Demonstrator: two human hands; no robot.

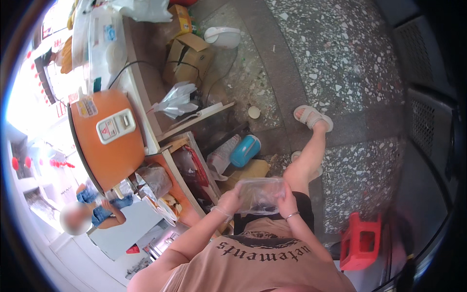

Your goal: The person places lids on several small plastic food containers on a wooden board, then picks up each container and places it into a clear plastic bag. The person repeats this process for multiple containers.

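Observation:
A clear plastic container (pixel 261 196), seemingly with clear film about it, is held low before my torso. My left hand (pixel 230 201) grips its left end, with a pale band round the wrist. At the right end, my right hand (pixel 286 201) has its thumb on the container, and a thin bangle circles that wrist. Some dark bits show through the lower part of the plastic; what they are cannot be told. The fingers beneath the container are hidden.
Left stands a counter with an orange appliance (pixel 109 137) and a bagged metal container (pixel 155 180). Cardboard boxes (pixel 188 60), a blue container (pixel 245 150) and a white jug (pixel 223 37) lie beyond. A red plastic stool (pixel 360 242) is at right. Another person (pixel 105 211) is at far left.

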